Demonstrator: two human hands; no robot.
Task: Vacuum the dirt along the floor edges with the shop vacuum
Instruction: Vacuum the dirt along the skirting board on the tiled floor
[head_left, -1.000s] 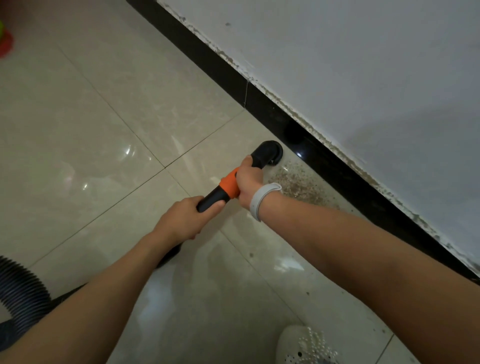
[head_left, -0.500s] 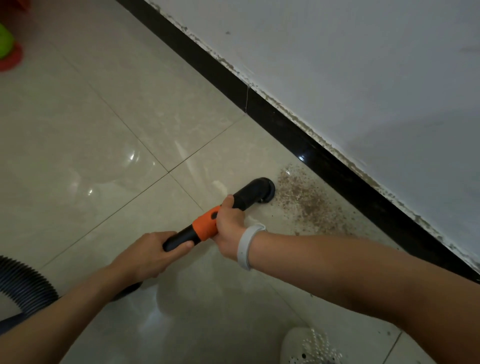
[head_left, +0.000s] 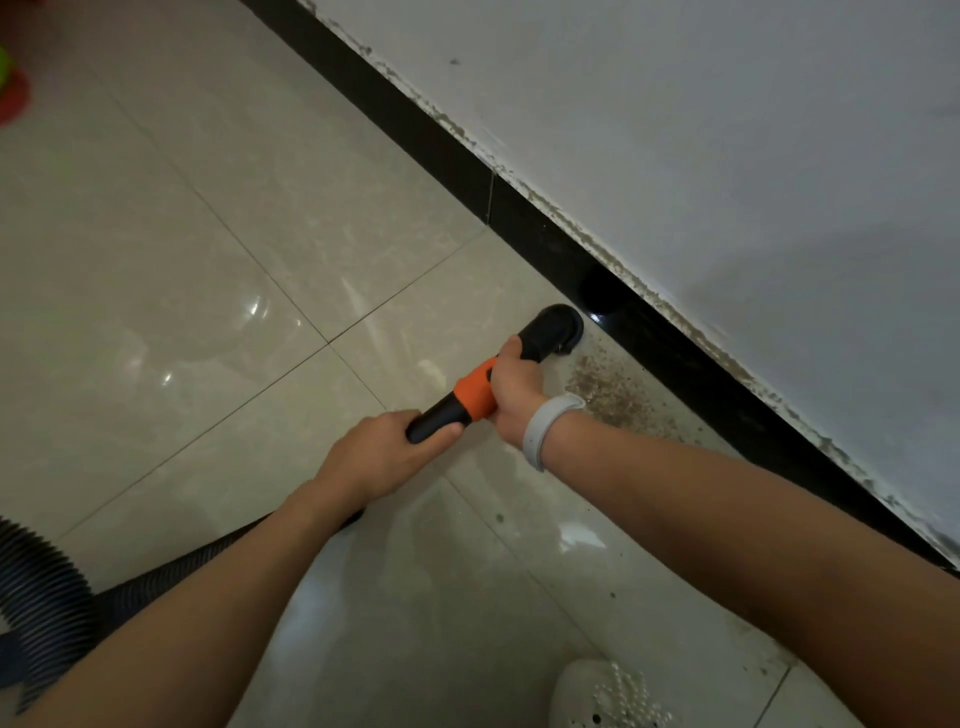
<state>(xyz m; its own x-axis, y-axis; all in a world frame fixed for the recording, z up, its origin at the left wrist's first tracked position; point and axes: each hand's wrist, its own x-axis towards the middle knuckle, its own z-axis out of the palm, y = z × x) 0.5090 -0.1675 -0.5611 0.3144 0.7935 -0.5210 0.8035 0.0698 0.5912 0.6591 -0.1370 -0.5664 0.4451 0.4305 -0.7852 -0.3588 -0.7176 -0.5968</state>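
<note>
- Far left, a red and green object (head_left: 10, 88) sits blurred at the frame edge, too cut off to identify.
- Low on the left, the ribbed black hose (head_left: 41, 582) curls across the pale tile floor (head_left: 156, 291) and runs up under the left forearm.
- The left hand (head_left: 379, 457) is wrapped round the rear of the black wand (head_left: 436, 415), fingers curled under it and thumb lying along the top, a full grip with no daylight showing.
- Just ahead of that, the orange collar (head_left: 475, 395) on the wand shows between the two hands.
- The right hand (head_left: 514, 387) clamps the wand right at the front of the collar, thumb stretched forward along the black tube, the other fingers closed underneath and mostly hidden.
- A pale grey wristband (head_left: 545, 426) circles the right wrist.
- The black nozzle (head_left: 558, 327) is down at the floor, tipped toward the black skirting (head_left: 675, 358), just beside it; whether it touches the skirting, I cannot tell.
- Right of the nozzle and behind the right wrist, a patch of brown dirt (head_left: 613, 395) lies scattered on the tile along the skirting.
- At the bottom, a white perforated shoe (head_left: 608, 696) with small beads pokes into view.
- Up and to the right, the white wall (head_left: 727, 156) rises above the skirting, its lower edge ragged and stained.
</note>
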